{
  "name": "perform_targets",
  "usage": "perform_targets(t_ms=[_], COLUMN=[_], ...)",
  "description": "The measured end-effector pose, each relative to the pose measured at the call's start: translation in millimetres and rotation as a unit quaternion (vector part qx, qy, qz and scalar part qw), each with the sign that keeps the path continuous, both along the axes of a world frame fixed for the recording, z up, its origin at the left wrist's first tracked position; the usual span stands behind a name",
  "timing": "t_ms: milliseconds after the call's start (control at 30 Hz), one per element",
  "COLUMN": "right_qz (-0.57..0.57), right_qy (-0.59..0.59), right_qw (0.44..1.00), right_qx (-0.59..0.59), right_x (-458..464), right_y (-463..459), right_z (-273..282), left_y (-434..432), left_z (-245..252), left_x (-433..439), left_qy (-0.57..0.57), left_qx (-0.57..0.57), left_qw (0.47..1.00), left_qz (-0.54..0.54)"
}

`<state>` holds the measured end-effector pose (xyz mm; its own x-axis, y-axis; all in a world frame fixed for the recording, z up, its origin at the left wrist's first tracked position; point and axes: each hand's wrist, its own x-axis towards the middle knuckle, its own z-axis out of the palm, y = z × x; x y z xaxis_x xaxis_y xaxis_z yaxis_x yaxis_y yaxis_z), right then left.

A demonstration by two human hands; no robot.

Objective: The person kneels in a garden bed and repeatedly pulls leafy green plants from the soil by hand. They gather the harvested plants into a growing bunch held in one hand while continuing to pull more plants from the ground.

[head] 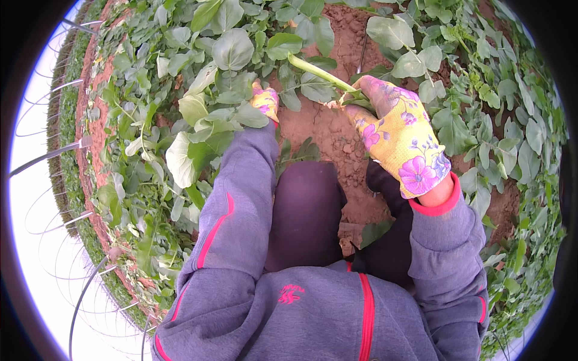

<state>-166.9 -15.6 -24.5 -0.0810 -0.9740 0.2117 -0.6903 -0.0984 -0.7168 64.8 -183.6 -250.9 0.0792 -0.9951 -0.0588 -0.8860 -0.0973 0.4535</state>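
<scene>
My right hand [393,122], in a yellow glove with pink and purple flowers, is closed on a cut green plant stalk [318,72] that points up and left from between thumb and fingers. Pale, frayed bits hang at the stalk's lower end. In the same kind of floral glove, my left hand [265,100] reaches among broad green leaves [232,97]; the leaves hide most of its fingers, so its hold cannot be told. Large pale leaves [181,160] lean over the left forearm.
Reddish-brown soil [311,131] shows between dense rows of leafy plants [456,131] on both sides. A thin metal rod [362,52] stands or lies near the top. My dark-trousered knee [307,212] is below the hands. Curved hoops [49,155] line the far left.
</scene>
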Motion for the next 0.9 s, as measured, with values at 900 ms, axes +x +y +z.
perform_targets(t_ms=[900], right_qz=[-0.029], right_qy=[-0.032], right_qw=[0.998], right_qx=[0.053], right_x=[-7], right_y=[-10], right_z=[-1], left_y=[-37], left_z=[-11], left_x=[-11], left_qy=[0.167], left_qx=[0.001], left_qw=[0.985], left_qz=[0.037])
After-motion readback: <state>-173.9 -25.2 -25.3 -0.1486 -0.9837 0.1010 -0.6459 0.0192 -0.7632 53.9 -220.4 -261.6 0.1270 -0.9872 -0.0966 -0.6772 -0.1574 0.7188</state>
